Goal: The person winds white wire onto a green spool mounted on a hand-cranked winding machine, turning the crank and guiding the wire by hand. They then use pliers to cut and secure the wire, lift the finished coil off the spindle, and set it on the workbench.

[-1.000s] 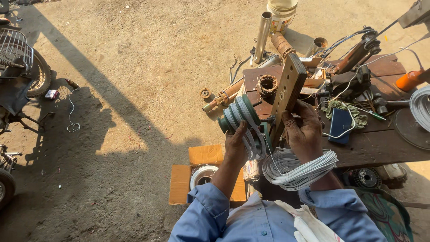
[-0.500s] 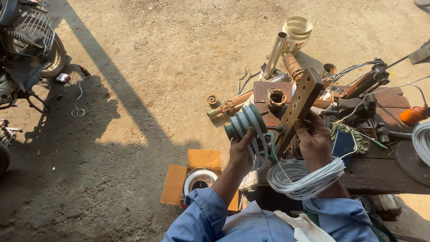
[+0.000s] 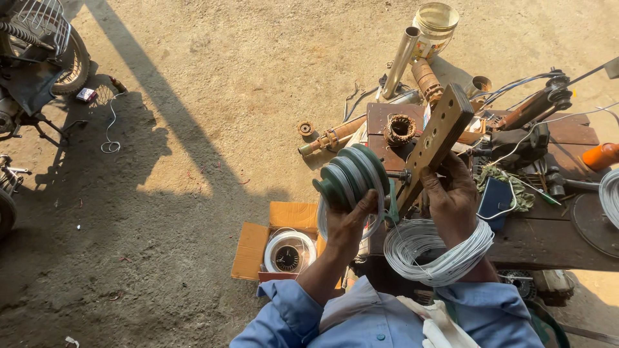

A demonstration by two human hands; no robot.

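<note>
From my head camera: an open cardboard box [image 3: 255, 248] on the dirt holds a spool of pale wire [image 3: 287, 252]. My left hand [image 3: 348, 222] curls closed around the green grooved winding former [image 3: 351, 177] (ridged, stepped like stacked discs). My right hand [image 3: 451, 196] grips the drilled wooden bar [image 3: 432, 145], with a loose white wire coil [image 3: 438, 248] looped around that wrist, above the wooden workbench [image 3: 548, 238].

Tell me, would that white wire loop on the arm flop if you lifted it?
Probably a little: the wire coil is many thin turns, so it may sag and spread. It keeps a round shape on the right wrist, so likely springy. Looks fairly light.
</note>
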